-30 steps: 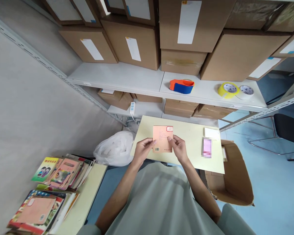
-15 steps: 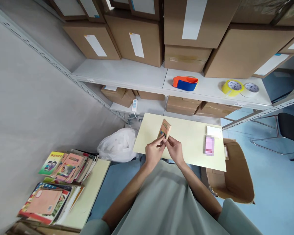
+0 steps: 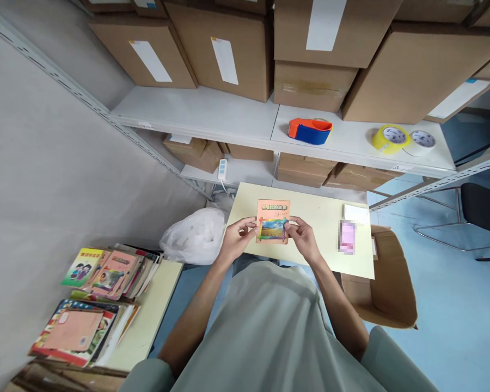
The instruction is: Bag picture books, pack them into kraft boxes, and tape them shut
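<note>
A small pink-orange booklet (image 3: 273, 222) with a landscape picture on its cover is held up over the cream table (image 3: 310, 245), its cover facing me. My left hand (image 3: 239, 238) pinches its left edge between thumb and fingers. The right edge is gripped by my right hand (image 3: 303, 238), thumb in front. To the right on the table lie a pink item (image 3: 347, 237), blurred out, and a white block or box (image 3: 355, 213) behind it.
Stacked books (image 3: 71, 330) sit on a side table at left. A white plastic bag (image 3: 194, 235) stands between the tables. An open carton (image 3: 394, 277) is at right. The shelf ahead bears boxes (image 3: 310, 84), an orange-blue tape dispenser (image 3: 310, 131) and tape rolls (image 3: 391, 138).
The booklet was tilted and seen edge-on with both hands close together at its lower end. Now it faces me flat, and my hands have moved apart to its two sides.
</note>
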The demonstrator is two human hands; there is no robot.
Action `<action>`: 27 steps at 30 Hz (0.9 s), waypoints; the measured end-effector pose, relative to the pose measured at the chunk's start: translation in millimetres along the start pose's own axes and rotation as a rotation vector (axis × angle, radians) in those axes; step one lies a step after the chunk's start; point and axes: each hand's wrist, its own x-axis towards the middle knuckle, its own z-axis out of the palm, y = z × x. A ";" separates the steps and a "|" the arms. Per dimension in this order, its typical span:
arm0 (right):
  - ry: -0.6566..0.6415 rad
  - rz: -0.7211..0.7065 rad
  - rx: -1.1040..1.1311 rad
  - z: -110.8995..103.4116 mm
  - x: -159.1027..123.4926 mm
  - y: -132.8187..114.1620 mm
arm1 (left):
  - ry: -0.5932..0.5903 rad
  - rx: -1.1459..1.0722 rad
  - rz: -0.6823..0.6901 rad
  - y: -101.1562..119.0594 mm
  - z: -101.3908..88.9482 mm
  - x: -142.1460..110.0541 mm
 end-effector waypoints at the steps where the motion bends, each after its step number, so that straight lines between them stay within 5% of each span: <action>1: 0.002 -0.008 -0.007 -0.6 1.3 0.2 | -0.010 0.003 0.004 1.9 0.9 -1.1; 15: 0.031 -0.385 -0.277 10.9 -13.1 -32.5 | 0.014 0.103 0.425 37.2 -7.9 -15.9; 21: 0.054 -0.407 -0.257 14.2 -13.9 -24.9 | 0.061 0.049 0.372 38.1 -10.8 -16.9; 27: 0.140 -0.278 -0.332 12.6 -9.6 -22.0 | 0.085 -0.097 0.123 29.2 -10.3 -19.8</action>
